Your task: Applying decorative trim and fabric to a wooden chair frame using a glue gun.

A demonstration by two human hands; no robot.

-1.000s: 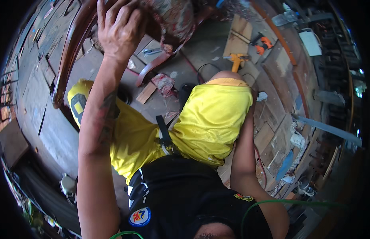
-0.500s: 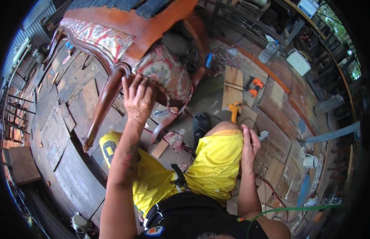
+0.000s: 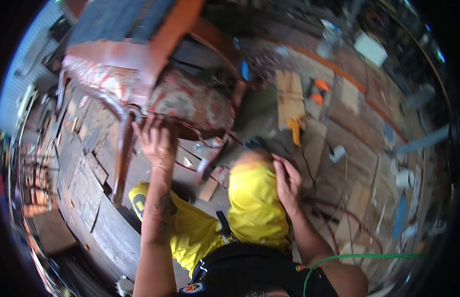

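Overhead, left hand (image 3: 158,141) grips the chair (image 3: 156,84); right hand (image 3: 288,180) rests on knee.

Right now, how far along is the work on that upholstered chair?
Done: the chair is tipped over, patterned seat exposed, fabric in place. In hand: the left hand presses on the seat's edge; the right hand rests on the knee. Left: the orange tools lie unused on the floor.

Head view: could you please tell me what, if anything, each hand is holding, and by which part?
The left hand grips the wooden chair at the front edge of its patterned seat, beside a curved leg. The right hand holds nothing; it rests on the person's yellow-clad knee.
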